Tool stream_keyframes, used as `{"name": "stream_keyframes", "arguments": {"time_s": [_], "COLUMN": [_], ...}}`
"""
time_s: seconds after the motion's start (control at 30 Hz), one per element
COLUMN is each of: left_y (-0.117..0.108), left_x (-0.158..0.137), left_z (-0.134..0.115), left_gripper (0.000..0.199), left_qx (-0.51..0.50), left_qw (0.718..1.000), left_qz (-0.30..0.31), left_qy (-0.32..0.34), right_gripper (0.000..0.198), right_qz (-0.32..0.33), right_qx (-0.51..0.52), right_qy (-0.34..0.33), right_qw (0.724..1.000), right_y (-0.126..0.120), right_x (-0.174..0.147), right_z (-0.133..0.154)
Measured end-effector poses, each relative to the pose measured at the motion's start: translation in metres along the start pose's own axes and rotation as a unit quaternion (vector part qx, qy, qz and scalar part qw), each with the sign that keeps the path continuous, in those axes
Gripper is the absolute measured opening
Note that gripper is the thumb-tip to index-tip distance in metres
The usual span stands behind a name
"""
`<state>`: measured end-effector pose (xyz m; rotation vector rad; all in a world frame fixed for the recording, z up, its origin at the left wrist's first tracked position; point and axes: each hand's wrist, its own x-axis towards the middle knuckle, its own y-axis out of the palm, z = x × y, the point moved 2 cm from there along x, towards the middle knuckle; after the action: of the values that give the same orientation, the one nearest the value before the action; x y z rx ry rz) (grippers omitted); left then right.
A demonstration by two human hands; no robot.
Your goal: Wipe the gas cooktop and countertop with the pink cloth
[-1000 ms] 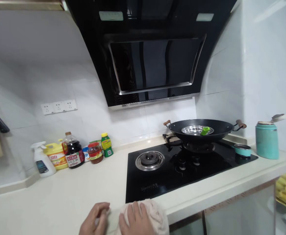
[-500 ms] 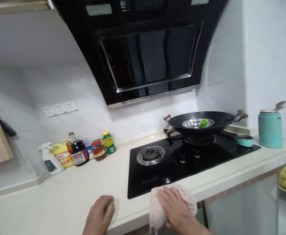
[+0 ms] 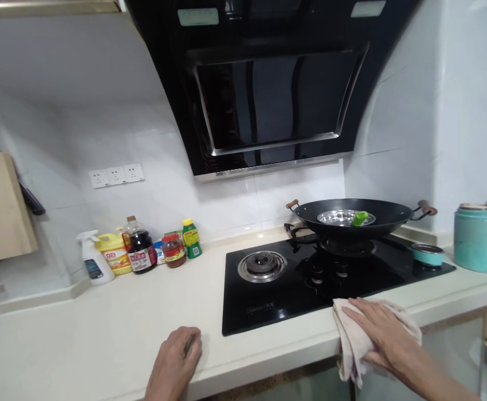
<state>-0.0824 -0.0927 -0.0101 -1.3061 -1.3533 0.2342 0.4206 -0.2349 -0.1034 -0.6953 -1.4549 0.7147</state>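
My right hand presses a pale pink cloth against the front edge of the white counter, by the front side of the black gas stove. Part of the cloth hangs down over the edge under my palm. My left hand rests on the counter left of the stove, its fingers curled in. A small dark patch shows between thumb and forefinger; whether it is an object or a shadow is unclear.
A black wok holding a steel strainer plate with a green clip sits over the right burner. A turquoise tub and turquoise canister stand rightward. Bottles and jars, including a spray bottle, line the back left.
My right hand has slid the cloth to the right along the counter's front edge. The left hand stays on the counter, still curled. The view has shifted slightly.
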Motion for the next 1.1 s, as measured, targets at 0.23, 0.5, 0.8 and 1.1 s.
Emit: {"name": "stream_keyframes", "arguments": {"time_s": [0.23,0.5,0.8,1.1], "left_y": [0.001,-0.002,-0.001,0.004], "left_x": [0.000,0.001,0.002,0.002], "left_z": [-0.004,-0.007,0.004,0.008], "left_gripper": [0.027,0.024,0.029,0.030], "left_qx": [0.014,0.019,0.001,-0.015], "left_qw": [1.000,1.000,1.000,0.999], "left_qz": [0.013,0.012,0.016,0.014], "left_qy": [0.004,0.000,-0.019,-0.046], "right_gripper": [0.059,0.038,0.019,0.040], "right_qz": [0.063,0.064,0.022,0.083], "right_qx": [0.064,0.202,0.053,0.132], "right_qy": [0.016,-0.013,0.080,0.022], "right_qw": [0.996,0.977,0.995,0.988], "right_y": [-0.015,-0.038,-0.032,-0.036], "right_x": [0.018,0.071,0.142,0.134], "right_z": [0.038,0.170,0.200,0.203]}}
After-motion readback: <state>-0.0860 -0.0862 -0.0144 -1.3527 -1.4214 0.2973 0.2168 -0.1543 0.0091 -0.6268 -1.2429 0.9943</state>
